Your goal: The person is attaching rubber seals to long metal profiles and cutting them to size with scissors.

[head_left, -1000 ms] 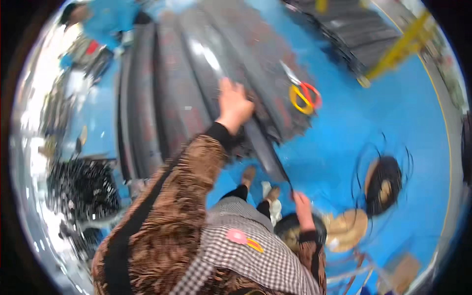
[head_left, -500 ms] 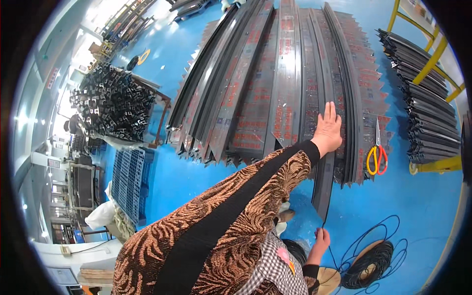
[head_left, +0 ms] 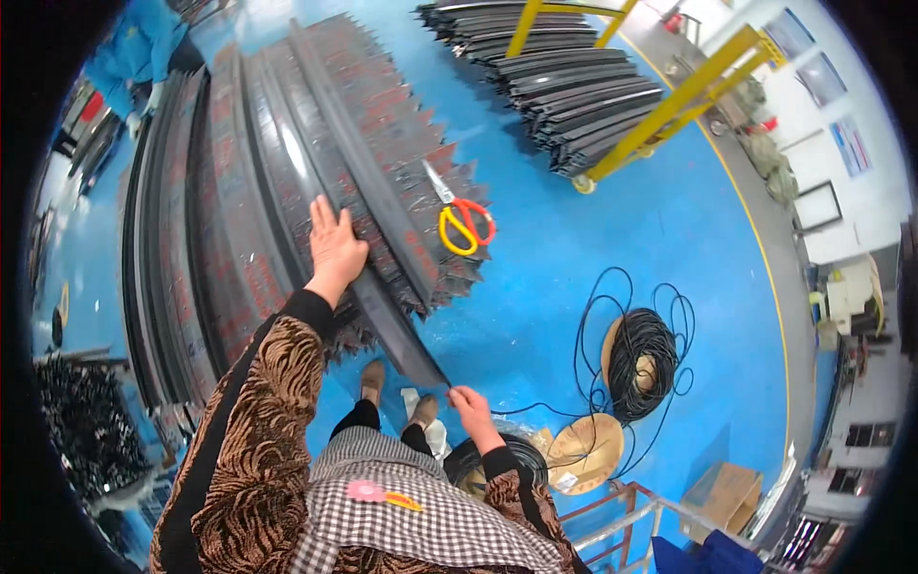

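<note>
My left hand (head_left: 337, 251) lies flat, fingers stretched out, on a long dark metal profile (head_left: 400, 335) whose near end juts past the stack toward me. At that end, my right hand (head_left: 470, 409) pinches a thin black cord (head_left: 535, 406). The cord trails right across the floor toward a loose coil of black cord (head_left: 643, 359). Beneath the profile is a wide stack of similar dark profiles (head_left: 225, 191) with red-printed film. Scissors (head_left: 448, 199) with one yellow and one red handle rest on the stack's right side, apart from both hands.
More profiles (head_left: 583, 105) fill a yellow-framed rack (head_left: 669, 110) at the upper right. A person in blue (head_left: 143, 43) stands by the stack's far left. Near my feet are another black coil (head_left: 516, 450) and a round cardboard disc (head_left: 585, 454). A metal frame (head_left: 612, 531) and cardboard box (head_left: 722, 497) stand lower right.
The view has swung right, so the stack appears farther left and the rack, coil and floor show more. My left hand still presses the profile; my right still pinches at its end.
</note>
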